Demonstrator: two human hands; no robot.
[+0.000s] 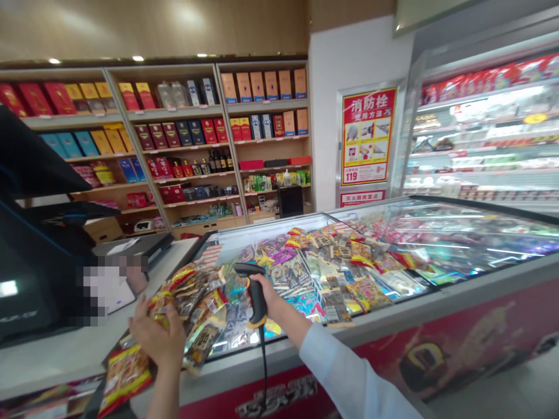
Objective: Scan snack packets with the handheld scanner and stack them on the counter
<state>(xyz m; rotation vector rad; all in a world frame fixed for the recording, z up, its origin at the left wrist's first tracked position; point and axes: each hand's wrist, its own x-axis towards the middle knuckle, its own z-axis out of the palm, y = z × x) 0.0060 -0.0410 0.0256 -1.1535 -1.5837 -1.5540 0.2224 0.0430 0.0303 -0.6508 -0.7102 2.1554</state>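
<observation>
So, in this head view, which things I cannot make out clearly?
Counter item under the pixelated patch: blurred by the pixelation.
Dark object at left: cut off by the frame edge.
Snack packets: partly hidden by the left hand.
Shelf boxes: labels too small.

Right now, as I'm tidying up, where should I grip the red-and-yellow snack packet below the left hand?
Probably the upper end of the packet, coming from above with the left hand: that end lies nearest it, and the flat, tilted bag gives broad faces to pinch.
</observation>
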